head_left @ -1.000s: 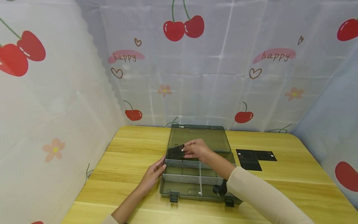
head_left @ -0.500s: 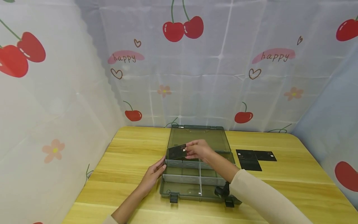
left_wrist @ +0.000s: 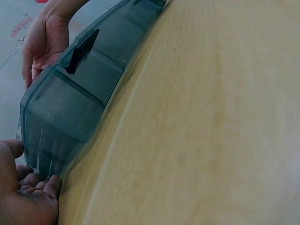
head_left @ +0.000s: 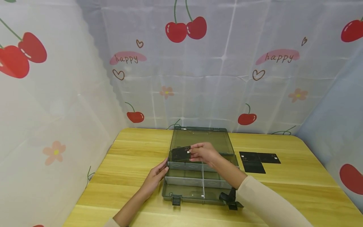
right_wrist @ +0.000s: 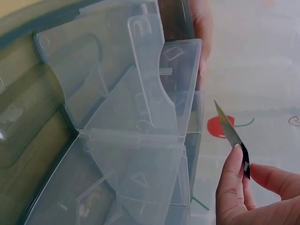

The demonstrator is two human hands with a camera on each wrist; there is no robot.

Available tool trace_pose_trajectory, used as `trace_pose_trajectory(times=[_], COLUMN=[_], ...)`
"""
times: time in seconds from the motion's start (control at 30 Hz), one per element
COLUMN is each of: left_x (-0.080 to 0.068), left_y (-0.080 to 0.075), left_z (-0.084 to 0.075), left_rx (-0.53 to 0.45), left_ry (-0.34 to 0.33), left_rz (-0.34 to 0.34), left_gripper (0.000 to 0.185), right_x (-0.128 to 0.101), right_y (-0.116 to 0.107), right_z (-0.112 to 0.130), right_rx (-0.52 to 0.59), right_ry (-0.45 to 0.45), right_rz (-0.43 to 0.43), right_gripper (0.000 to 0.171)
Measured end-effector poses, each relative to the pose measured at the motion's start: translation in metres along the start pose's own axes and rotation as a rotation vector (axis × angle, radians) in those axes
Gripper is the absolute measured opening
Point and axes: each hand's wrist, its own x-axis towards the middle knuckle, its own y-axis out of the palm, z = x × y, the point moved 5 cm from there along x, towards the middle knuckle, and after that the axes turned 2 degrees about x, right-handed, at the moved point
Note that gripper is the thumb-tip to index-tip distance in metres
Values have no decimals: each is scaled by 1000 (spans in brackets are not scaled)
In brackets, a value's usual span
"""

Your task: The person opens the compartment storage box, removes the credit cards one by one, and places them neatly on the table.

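Note:
My right hand [head_left: 204, 153] pinches a black VIP card [head_left: 181, 153] between thumb and fingers, tilted over the back left compartment of the storage box [head_left: 184, 190]. In the right wrist view, that card [right_wrist: 233, 136] appears nearly edge-on. The box is translucent dark green, with its lid [head_left: 201, 138] lying back. My left hand [head_left: 154, 176] rests against the box's left side; in the left wrist view, its fingertips [left_wrist: 54, 182] touch the outer wall and the thumb is at the rim. On the table to the right lie three black cards [head_left: 253, 167], edges meeting or overlapping.
Clear dividers [head_left: 184, 181] split the box into several compartments. Two black latches [head_left: 176, 200] hang at its front edge. A black device [head_left: 227, 196] at the right sleeve overlaps the front right compartment. Cherry-printed curtains [head_left: 198, 94] stand behind and beside the yellow wooden table [head_left: 136, 142].
My right hand has shifted slightly right with the card, which now shows its face at a somewhat different tilt. The left hand, box and table cards have stayed put.

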Motion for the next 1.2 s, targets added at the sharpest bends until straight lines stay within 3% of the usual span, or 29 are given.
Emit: trace_pose_trajectory(times=[1.2], left_x=[2], left_y=[-1], left_z=[4], left_rx=[25], left_ry=[14], left_rz=[-14], left_gripper=[55], right_x=[-31], right_y=[-19], right_z=[5], right_rx=[-26], right_ry=[-45], right_rz=[46], right_gripper=[32])
